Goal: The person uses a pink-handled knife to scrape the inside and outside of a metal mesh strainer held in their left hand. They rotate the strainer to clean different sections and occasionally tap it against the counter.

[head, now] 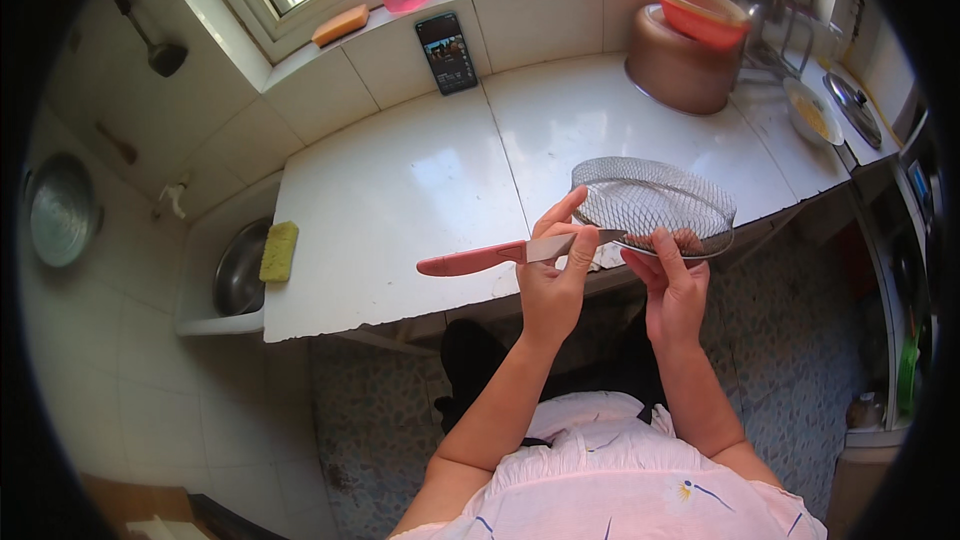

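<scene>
My left hand (555, 281) grips a small kitchen knife (480, 258) by its blade, between thumb and fingers; the pink handle points left and the dark tip reaches the mesh rim. My right hand (676, 285) holds the near rim of a round wire-mesh basket (652, 202), thumb on top and fingers beneath. The basket is tilted above the front edge of the white tiled counter (390, 210). Fingers show through the mesh near the right thumb. Whether the blade touches the rim I cannot tell.
A phone (446, 52) leans on the back ledge. At the right stand a brown pot (682, 64) with red colanders (705, 15), a bowl (814, 112) and a pot lid (853, 109). A yellow-green sponge (279, 251) lies beside the sink (247, 270).
</scene>
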